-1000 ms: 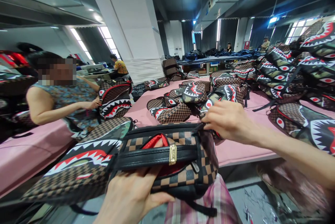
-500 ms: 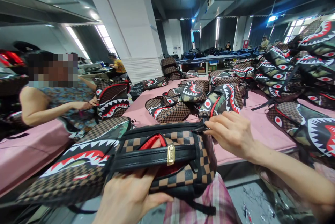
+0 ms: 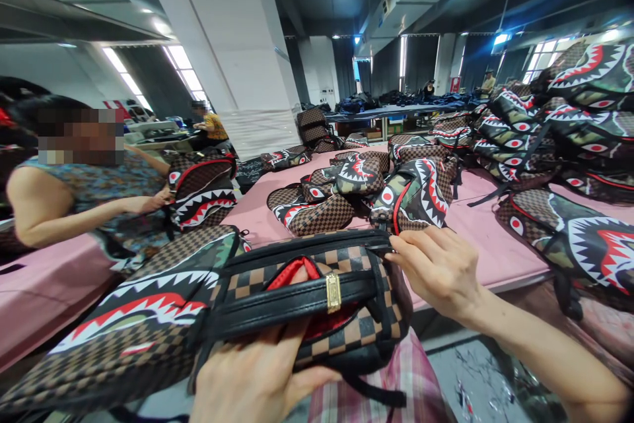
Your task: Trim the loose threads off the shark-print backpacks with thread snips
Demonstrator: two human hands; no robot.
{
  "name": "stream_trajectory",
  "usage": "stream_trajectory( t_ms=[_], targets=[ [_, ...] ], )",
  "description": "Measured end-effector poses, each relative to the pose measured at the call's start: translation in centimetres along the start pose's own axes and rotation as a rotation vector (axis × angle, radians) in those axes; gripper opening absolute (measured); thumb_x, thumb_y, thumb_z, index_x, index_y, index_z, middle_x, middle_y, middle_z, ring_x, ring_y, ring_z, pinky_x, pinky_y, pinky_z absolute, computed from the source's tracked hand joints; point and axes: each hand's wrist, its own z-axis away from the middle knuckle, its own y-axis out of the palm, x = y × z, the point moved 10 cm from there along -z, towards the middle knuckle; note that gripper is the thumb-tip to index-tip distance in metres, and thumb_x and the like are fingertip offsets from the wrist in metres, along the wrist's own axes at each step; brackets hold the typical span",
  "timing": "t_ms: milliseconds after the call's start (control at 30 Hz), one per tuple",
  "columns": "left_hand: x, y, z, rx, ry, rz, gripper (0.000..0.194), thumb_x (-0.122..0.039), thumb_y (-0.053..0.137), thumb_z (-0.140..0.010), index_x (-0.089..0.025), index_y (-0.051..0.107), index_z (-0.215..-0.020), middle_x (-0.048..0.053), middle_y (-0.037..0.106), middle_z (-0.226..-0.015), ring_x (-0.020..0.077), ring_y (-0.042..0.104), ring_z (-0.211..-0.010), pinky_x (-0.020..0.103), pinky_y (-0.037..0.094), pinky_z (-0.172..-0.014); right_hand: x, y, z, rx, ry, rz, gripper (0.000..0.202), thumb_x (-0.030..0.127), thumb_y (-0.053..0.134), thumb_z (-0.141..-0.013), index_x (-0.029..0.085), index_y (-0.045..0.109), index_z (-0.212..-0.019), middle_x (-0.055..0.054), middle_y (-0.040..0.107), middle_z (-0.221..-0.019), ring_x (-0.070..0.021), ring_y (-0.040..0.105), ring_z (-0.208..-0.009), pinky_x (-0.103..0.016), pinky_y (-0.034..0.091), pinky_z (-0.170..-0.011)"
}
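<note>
A checkered brown-and-black backpack (image 3: 354, 337) with a shark-mouth print lies before me, its black-trimmed end facing me. A black strap (image 3: 297, 307) with a gold metal plate (image 3: 334, 292) crosses that end. Beneath the strap, a zipped opening gapes and shows red lining (image 3: 292, 272). My left hand (image 3: 252, 373) grips the bag here, its fingers passing under the strap into the opening and its thumb outside along the lower edge. At the top right corner, my right hand (image 3: 438, 268) pinches a zipper pull at the black-edged seam; the fingers mostly hide it.
Several similar backpacks (image 3: 364, 175) lie on the pink tabletop (image 3: 480, 238), with a tall stack (image 3: 589, 113) at the right. At the left, a co-worker (image 3: 74, 192) handles another shark-print backpack (image 3: 203, 192). A white pillar (image 3: 222, 47) rises behind the table.
The view has turned a little to the right, so the surroundings sit further left. Both hands keep their holds on the backpack; the right hand appears slightly lower.
</note>
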Motion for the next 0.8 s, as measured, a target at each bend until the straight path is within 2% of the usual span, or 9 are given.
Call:
stream_trajectory(
  t_ms=[133,433,567,800],
  targets=[
    [-1.08,0.76,0.3,0.042,0.122,-0.168,0.058,-0.061,0.059,-0.069,-0.024,0.062,-0.113,0.008,0.071,-0.083,0.0252,0.064,-0.066,0.036,0.05,-0.072,0.01,-0.06,0.23,-0.022,0.017,0.031,0.015,0.026,0.058,-0.084,0.014,0.066,-0.085,-0.004,0.068,-0.077,-0.013,0.053,-0.067,-0.028,0.034,-0.062],
    [-1.37,0.57,0.06,0.049,0.128,-0.22,0.061,-0.06,0.068,-0.06,-0.024,0.064,-0.109,0.009,0.071,-0.084,0.0261,0.064,-0.07,0.036,0.049,-0.074,0.3,-0.11,0.13,-0.03,0.017,0.043,0.014,0.026,0.059,-0.084,0.013,0.066,-0.084,-0.003,0.068,-0.075,-0.0125,0.052,-0.066,-0.028,0.032,-0.061],
    [-1.13,0.66,0.2,0.059,0.11,-0.221,0.059,-0.06,0.066,-0.062,-0.025,0.064,-0.11,0.007,0.071,-0.083,0.0245,0.064,-0.067,0.034,0.049,-0.07,0.41,-0.29,0.14,-0.028,0.008,0.047,0.015,0.025,0.058,-0.084,0.013,0.067,-0.085,-0.004,0.067,-0.073,-0.0125,0.051,-0.066,-0.027,0.032,-0.061],
    [-1.0,0.82,0.39,0.061,0.106,-0.159,0.055,-0.059,0.06,-0.07,-0.025,0.062,-0.113,0.009,0.071,-0.085,0.0256,0.065,-0.072,0.034,0.049,-0.072,0.43,-0.14,0.1,-0.016,0.008,0.059,0.015,0.025,0.058,-0.085,0.014,0.066,-0.085,-0.004,0.068,-0.074,-0.0128,0.052,-0.065,-0.028,0.032,-0.06]
  ],
)
